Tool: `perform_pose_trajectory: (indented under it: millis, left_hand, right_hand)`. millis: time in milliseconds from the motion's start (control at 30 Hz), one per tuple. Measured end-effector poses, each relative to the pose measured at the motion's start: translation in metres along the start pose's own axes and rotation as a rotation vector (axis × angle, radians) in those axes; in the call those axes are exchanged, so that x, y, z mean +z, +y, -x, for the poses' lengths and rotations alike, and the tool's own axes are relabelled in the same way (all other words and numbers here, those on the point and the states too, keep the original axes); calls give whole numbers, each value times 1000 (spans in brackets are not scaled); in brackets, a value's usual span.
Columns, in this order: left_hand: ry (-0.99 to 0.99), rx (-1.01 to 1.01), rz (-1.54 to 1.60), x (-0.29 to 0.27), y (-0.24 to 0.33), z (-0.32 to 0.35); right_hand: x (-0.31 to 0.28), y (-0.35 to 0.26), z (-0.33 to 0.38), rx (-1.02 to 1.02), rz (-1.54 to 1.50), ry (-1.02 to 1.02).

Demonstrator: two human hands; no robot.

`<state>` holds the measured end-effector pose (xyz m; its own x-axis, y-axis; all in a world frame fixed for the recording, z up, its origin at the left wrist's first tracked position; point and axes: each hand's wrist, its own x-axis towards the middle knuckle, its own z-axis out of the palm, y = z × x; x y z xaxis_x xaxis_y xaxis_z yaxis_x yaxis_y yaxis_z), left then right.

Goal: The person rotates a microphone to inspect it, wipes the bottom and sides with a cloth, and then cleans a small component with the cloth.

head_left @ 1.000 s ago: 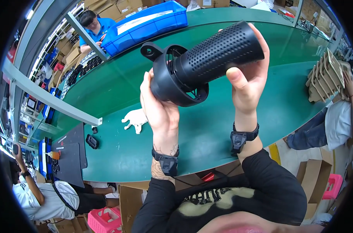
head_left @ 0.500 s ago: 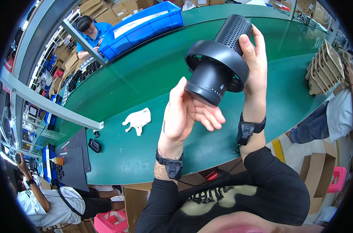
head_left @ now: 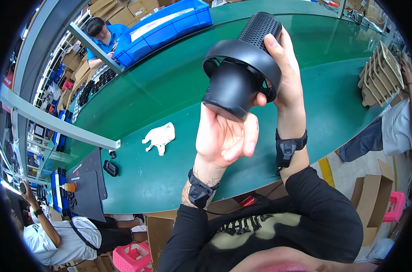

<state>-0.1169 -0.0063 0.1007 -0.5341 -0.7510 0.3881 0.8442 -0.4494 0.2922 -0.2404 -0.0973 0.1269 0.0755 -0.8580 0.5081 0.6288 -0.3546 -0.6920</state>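
A black microphone [head_left: 233,88] is held tilted in the air above the green bench, its perforated grille up and its smooth round base down. A wide black ring [head_left: 242,52] surrounds its middle. My right hand [head_left: 288,79] grips the grille end from the right, thumb and fingers wrapped round it. Beneath the base is my left hand [head_left: 221,140], palm up and fingers curled against the body; the microphone hides part of them. A white glove [head_left: 161,137] lies on the green bench [head_left: 169,181] left of my hands. Farther left sits a small black tray-like part [head_left: 110,168].
A blue bin [head_left: 165,29] stands on the far side, with a person in blue [head_left: 107,38] beside it. Tan slatted racks [head_left: 382,77] stand at the right. A grey metal frame [head_left: 60,122] rises at left. Dark mats [head_left: 85,186] lie at the bench's left end.
The microphone has moved slightly left and turned about its length, so the markings on its base no longer show. My left fingers have shifted and curled more round the base.
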Motion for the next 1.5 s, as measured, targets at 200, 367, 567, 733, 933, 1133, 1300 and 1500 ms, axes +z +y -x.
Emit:
perform_pose_trajectory:
  millis: [200, 367, 567, 733, 933, 1133, 1300, 1500]
  left_hand:
    - [238, 17, -96, 7, -1, -3]
    - [322, -27, -53, -10, 16, -2]
    - [223, 52, -845, 18, 7, 11]
    - [514, 205, -1258, 24, 5, 20]
    - [627, 210, -1360, 47, -8, 15]
    - [638, 309, -1296, 39, -5, 19]
    - [763, 349, -1582, 37, 0, 24]
    - [818, 257, -1563, 45, 8, 29]
  right_hand:
    - [4, -1, 3, -26, 73, 24]
    - [8, -6, 4, -350, 163, -39]
    - [-4, 2, 1, 26, 29, 88]
    - [9, 8, 4, 144, -70, 49]
    - [6, 18, 2, 192, -92, -13]
    - [5, 20, 2, 213, -88, -26]
    - [-2, 40, 1, 380, -139, -64]
    - [-7, 60, 3, 479, -293, -141]
